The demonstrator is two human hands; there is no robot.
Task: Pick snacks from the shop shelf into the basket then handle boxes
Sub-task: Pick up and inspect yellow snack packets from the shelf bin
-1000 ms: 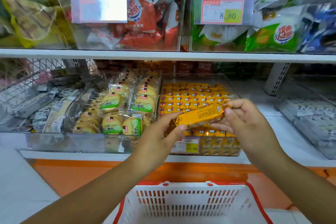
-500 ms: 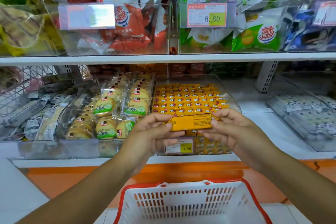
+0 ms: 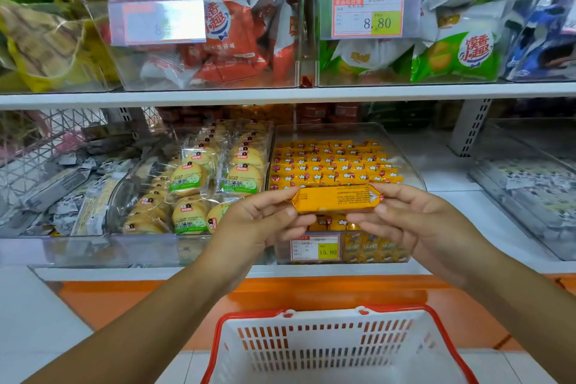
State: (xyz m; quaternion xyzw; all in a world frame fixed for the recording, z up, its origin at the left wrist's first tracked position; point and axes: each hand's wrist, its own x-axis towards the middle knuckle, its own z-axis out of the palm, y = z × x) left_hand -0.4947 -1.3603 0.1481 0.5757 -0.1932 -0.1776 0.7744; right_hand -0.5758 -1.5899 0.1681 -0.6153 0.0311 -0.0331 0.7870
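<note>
Orange snack pack point(image 3: 336, 198) is pinched at its two ends, held flat by the fingers point(image 3: 280, 212) of the left hand point(image 3: 255, 224) at 9 o'clock and the right hand point(image 3: 414, 221) at 3 o'clock. Behind it at 12 o'clock sits the clear bin point(image 3: 405, 159) full of the same packs on the shelf point(image 3: 452, 184). Down at 6 o'clock waits the white basket point(image 3: 339, 349) with a red rim.

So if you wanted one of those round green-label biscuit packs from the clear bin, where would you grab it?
Probably by the top edge of a front pack, coming from above and the front with thumb and fingers either side. The biscuit packs stand on edge in tight rows inside the clear bin, so only their upper rims are free; the bin's front wall blocks a low approach.
</note>
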